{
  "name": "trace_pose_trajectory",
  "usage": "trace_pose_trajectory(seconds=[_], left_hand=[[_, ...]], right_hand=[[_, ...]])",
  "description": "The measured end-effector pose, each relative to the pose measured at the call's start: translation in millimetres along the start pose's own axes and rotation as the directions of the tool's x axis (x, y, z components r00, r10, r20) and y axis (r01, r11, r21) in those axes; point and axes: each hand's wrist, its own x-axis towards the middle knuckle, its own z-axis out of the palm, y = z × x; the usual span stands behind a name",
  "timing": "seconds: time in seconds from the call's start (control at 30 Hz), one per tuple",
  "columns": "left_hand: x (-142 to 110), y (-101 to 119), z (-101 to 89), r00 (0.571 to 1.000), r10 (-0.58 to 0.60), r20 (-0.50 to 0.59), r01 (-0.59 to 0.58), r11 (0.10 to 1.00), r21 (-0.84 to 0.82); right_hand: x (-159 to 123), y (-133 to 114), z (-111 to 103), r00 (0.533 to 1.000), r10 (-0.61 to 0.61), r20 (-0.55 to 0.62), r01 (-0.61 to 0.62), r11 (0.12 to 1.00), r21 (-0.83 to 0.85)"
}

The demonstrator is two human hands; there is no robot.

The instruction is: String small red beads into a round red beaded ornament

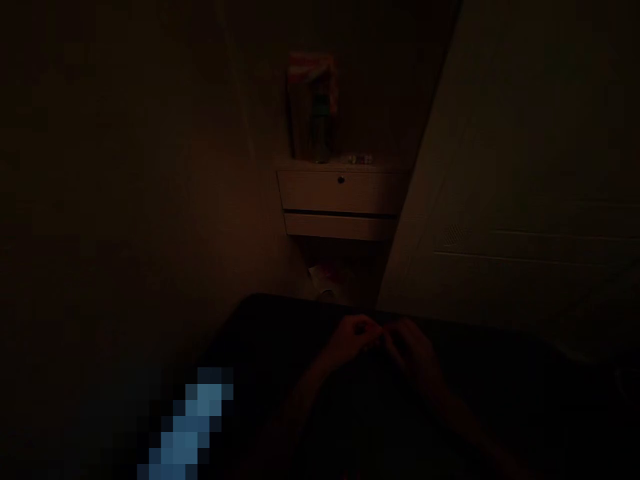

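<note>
The scene is very dark. My left hand (pixel 354 335) is above a black surface (pixel 280 333), its thumb and fingertips curled together in a pinch. Close against it on the right, my right hand (pixel 411 341) has bent fingers drawn together, and the fingertips of both hands meet or nearly meet. Whatever lies between them, if anything, is too small and dim to name.
A pale drawer unit (pixel 320 193) with a round lock stands ahead. On top are a bottle (pixel 321 130), a red-and-white box or bag (pixel 300 73) and a small item (pixel 361 159). A blurred-out bright blue patch (pixel 185 427) glows at lower left. Walls rise on both sides.
</note>
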Motion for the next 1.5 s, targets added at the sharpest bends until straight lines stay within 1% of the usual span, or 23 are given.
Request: trace_pose_trajectory(seconds=[0.3, 0.6, 0.8, 0.9, 1.07, 1.2, 1.37, 1.43, 1.5], left_hand=[[-1, -2, -1.8, 0.999, 0.032, -0.005, -0.032, 0.999, 0.035], [-1, 0, -0.2, 1.0, 0.024, -0.007, -0.024, 0.999, 0.034], [-2, -6, -0.4, 1.0, 0.001, -0.022, 0.0, 0.999, 0.055], [-2, -7, -0.2, 1.0, -0.012, -0.018, 0.013, 0.999, 0.042], [-2, -5, 0.5, 1.0, -0.022, -0.001, 0.022, 1.0, -0.023], [-1, -6, 2.3, 0.999, -0.035, -0.008, 0.034, 0.998, -0.058], [-3, -8, 3.5, 0.999, -0.038, -0.008, 0.038, 0.998, -0.056], [-3, -8, 3.1, 0.999, -0.037, -0.002, 0.037, 0.999, -0.034], [-3, -10, 2.5, 0.999, -0.038, 0.001, 0.038, 0.999, -0.007]], right_hand=[[2, 1, 3, 0.999, 0.046, -0.016, -0.045, 0.998, 0.047], [2, 2, 3, 0.998, 0.057, -0.013, -0.056, 0.996, 0.063], [1, 5, 6, 0.998, 0.048, -0.032, -0.045, 0.996, 0.082], [-1, 8, 8, 0.998, 0.056, -0.032, -0.053, 0.994, 0.091], [-4, 10, 9, 0.992, 0.12, -0.03, -0.114, 0.98, 0.162], [-6, 15, 8, 0.993, 0.11, -0.037, -0.102, 0.979, 0.175], [-7, 22, 9, 0.998, 0.068, 0.001, -0.067, 0.979, 0.195], [-6, 22, 9, 0.997, 0.076, -0.023, -0.07, 0.979, 0.191], [-4, 20, 9, 0.992, 0.105, -0.071, -0.092, 0.98, 0.174]])
